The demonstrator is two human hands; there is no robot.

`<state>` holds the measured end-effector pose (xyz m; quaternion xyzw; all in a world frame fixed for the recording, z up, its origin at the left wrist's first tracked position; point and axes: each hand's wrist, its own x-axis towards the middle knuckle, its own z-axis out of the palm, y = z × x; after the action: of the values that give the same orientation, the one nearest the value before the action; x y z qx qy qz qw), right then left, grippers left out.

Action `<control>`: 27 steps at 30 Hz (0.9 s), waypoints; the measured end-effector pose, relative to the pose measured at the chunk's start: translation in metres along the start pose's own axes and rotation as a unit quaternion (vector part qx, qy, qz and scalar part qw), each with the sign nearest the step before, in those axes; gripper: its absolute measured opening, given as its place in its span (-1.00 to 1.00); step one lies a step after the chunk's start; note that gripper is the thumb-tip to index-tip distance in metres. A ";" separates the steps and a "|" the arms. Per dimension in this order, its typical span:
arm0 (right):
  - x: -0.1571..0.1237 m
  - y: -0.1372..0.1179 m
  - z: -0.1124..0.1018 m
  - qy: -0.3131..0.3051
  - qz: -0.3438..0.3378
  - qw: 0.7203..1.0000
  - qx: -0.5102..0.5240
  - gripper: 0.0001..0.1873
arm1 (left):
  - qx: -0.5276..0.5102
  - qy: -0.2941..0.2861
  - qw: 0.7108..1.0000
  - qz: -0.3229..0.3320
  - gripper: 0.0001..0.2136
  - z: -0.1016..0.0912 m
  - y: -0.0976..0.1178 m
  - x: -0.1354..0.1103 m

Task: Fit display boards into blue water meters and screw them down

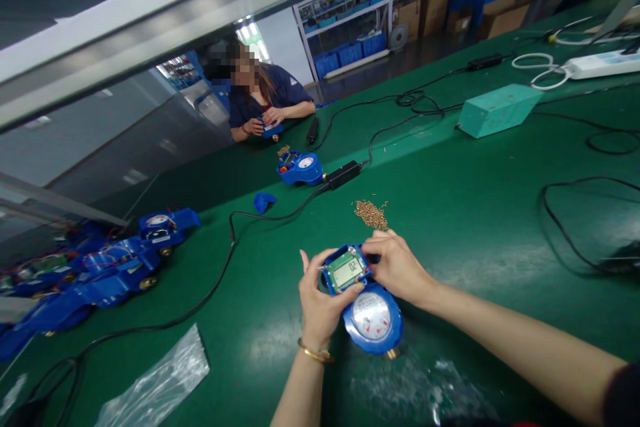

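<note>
A blue water meter (pixel 373 317) with a round dial and a brass fitting is held just above the green bench. Its rectangular housing is uncovered, showing a green circuit board with a lit digital display (pixel 346 273). My left hand (pixel 320 300) is closed around the housing's left side, its thumb along the lower edge. My right hand (pixel 395 263) is closed at the housing's right edge, fingers bent against it; a small dark part shows between them, which I cannot make out. Just beyond that hand lies a pile of small brass screws (pixel 371 214).
Several blue meters (pixel 120 260) crowd the left side. Another meter (pixel 300 168) stands ahead, beside a black cable connector (pixel 343 175) and a blue cover (pixel 263 202). A plastic bag (pixel 160 380) lies front left. A green box (pixel 497 110) sits right. A co-worker (pixel 265 100) handles a meter opposite.
</note>
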<state>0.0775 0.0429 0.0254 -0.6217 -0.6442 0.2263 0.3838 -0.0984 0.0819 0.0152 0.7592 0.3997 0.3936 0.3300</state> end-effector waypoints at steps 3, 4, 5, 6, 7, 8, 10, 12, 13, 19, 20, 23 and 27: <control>-0.005 -0.002 -0.003 -0.001 0.033 0.999 0.018 -0.78 | -0.001 0.001 1.000 0.005 -0.48 0.001 0.000 -0.001; -0.007 -0.001 -0.004 -0.006 0.038 0.999 0.022 -0.78 | -0.001 0.003 1.000 0.005 -0.47 0.001 0.000 -0.002; -0.008 -0.001 -0.005 -0.013 0.039 0.999 0.026 -0.77 | 0.001 0.005 1.000 0.004 -0.47 0.001 0.000 -0.002; -0.010 -0.001 -0.006 -0.022 0.035 0.999 0.029 -0.78 | 0.002 0.006 1.000 0.003 -0.47 0.001 0.000 -0.002; -0.011 -0.001 -0.007 -0.032 0.029 0.999 0.031 -0.78 | 0.004 0.007 1.000 0.003 -0.47 0.001 0.000 -0.002; -0.013 -0.001 -0.008 -0.043 0.020 0.998 0.031 -0.78 | 0.006 0.007 1.000 0.003 -0.47 0.001 0.000 -0.002; -0.015 -0.001 -0.010 -0.065 -0.001 0.997 0.032 -0.76 | 0.010 0.007 1.000 0.003 -0.46 0.002 -0.001 -0.002; -0.016 -0.001 -0.015 -0.095 -0.027 0.994 0.037 -0.75 | 0.009 0.007 1.000 0.003 -0.46 0.001 -0.001 -0.003; -0.017 -0.001 -0.019 -0.112 -0.041 0.992 0.041 -0.76 | 0.008 0.007 1.000 0.003 -0.46 0.001 -0.001 -0.003; -0.017 0.003 -0.040 -0.192 -0.098 0.970 0.110 -0.62 | 0.009 0.004 1.000 0.004 -0.47 0.001 -0.001 -0.004; -0.017 0.004 -0.039 -0.188 -0.089 0.971 0.117 -0.57 | 0.008 0.003 1.000 0.004 -0.47 0.001 -0.001 -0.004; -0.020 0.006 -0.032 -0.153 -0.048 0.980 0.116 -0.50 | 0.001 -0.001 1.000 0.007 -0.47 0.003 0.001 -0.003; -0.024 0.008 -0.017 -0.115 -0.030 0.986 0.118 -0.48 | -0.012 -0.003 1.000 0.014 -0.48 0.004 0.003 -0.003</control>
<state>0.0943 0.0168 0.0244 -0.5227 -0.6711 0.3588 0.3844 -0.0951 0.0773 0.0145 0.7622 0.3832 0.4008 0.3341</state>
